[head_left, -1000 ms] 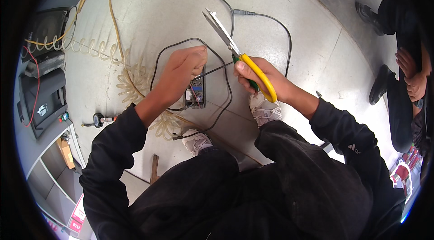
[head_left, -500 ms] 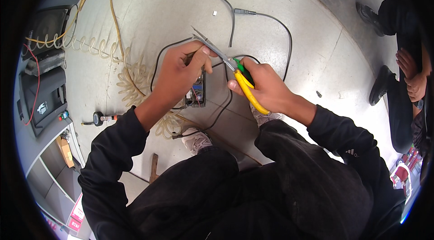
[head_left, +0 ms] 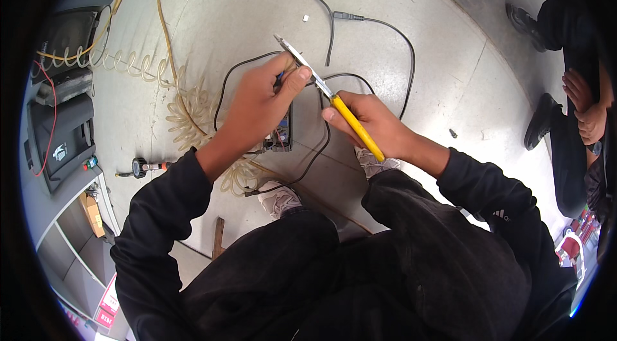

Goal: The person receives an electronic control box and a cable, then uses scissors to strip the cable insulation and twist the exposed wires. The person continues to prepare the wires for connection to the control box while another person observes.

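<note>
A pale concrete floor point(head_left: 212, 32) carried a coiled translucent hose point(head_left: 193, 109) and a black cable point(head_left: 385, 26). Above a small circuit board point(head_left: 281, 135), the right hand point(head_left: 373, 125) gripped yellow-handled pliers point(head_left: 334, 100); the left hand point(head_left: 260, 106) pinched a thin wire at their metal jaws.

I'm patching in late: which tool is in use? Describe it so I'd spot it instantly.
Start at the grey concrete floor, then the two hands meeting mid-picture. The right hand grips a slim yellow-handled tool whose metal tip reaches the left hand. Everything around it is black cable or pale coiled hose; only this is straight and yellow.
</note>
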Action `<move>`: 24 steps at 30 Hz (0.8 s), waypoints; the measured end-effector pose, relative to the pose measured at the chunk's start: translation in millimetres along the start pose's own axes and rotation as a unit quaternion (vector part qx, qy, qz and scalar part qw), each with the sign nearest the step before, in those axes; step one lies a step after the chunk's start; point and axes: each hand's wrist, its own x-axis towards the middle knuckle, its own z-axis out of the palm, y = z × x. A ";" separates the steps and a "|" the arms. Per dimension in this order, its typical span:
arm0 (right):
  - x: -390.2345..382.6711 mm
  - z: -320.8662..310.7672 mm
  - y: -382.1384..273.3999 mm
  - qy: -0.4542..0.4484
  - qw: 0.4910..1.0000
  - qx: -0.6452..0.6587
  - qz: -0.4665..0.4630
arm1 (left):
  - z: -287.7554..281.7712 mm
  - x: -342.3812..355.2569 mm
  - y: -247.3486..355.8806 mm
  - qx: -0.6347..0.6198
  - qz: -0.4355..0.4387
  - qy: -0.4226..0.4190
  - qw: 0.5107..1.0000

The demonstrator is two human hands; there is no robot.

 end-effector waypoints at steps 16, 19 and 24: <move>20.1 -26.5 37.7 0.134 0.939 0.286 0.132 | -4.9 14.9 -28.1 0.102 -0.063 0.076 0.990; 19.5 -62.3 53.5 0.126 0.976 0.109 0.140 | -9.6 9.6 -27.7 0.099 -0.060 0.056 0.992; 26.8 -75.2 74.2 0.187 0.912 -0.342 0.125 | -3.7 9.7 -11.2 0.089 -0.049 0.003 0.995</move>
